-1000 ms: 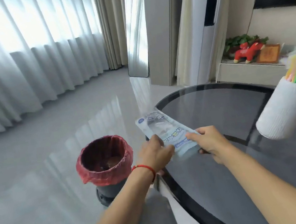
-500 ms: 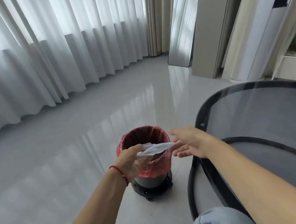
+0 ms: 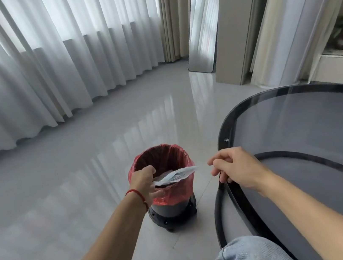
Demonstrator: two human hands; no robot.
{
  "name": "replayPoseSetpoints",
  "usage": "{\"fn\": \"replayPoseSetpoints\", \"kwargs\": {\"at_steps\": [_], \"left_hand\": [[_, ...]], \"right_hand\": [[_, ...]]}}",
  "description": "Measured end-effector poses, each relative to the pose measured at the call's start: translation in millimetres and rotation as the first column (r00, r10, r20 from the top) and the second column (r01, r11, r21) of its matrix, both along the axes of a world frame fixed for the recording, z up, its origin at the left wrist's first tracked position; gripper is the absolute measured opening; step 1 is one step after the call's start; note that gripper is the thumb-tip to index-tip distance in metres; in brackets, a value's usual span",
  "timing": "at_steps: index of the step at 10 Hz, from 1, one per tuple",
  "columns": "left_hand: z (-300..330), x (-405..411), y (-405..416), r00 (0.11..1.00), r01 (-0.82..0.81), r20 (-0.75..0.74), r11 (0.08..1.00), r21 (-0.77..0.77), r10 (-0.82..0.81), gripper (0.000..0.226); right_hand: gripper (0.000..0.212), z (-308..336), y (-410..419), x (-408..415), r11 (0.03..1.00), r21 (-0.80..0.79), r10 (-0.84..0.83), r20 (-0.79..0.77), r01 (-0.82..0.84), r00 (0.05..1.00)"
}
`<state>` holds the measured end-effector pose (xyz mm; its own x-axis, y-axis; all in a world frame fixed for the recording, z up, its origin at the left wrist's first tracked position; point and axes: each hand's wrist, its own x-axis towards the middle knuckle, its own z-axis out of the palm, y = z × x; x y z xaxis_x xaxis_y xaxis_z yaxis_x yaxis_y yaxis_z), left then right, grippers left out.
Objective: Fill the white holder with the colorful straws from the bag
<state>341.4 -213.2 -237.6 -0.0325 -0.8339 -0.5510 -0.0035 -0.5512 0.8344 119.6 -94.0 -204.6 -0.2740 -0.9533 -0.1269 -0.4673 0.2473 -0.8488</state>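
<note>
Head view: the left hand (image 3: 143,181) pinches the empty straw bag (image 3: 174,175) over the red-lined bin (image 3: 162,175); the right hand (image 3: 237,167) hovers loosely curled, empty, beside the glass table (image 3: 300,133); the flat bag may catch the rim and slide off; holder out of sight.

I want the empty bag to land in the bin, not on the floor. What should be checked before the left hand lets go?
1. Bag over the bin opening: ok, though one end pokes past the rim.
2. Left hand holding the bag: ok.
3. Right hand off the bag: ok.
4. Red liner folded over the rim: ok.
5. Bag empty of straws: cannot tell.
6. Room left in the bin: cannot tell.
</note>
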Motion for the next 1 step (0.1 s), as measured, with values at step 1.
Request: {"fn": "replayPoseSetpoints", "kwargs": {"at_steps": [1], "left_hand": [[23.6,-2.6,28.7,0.999,0.038,0.04,0.965,-0.261,-0.028,0.016]], "right_hand": [[0.022,9.7,21.8,-7.0,0.996,-0.072,-0.05,-0.007,0.049,0.999]]}}
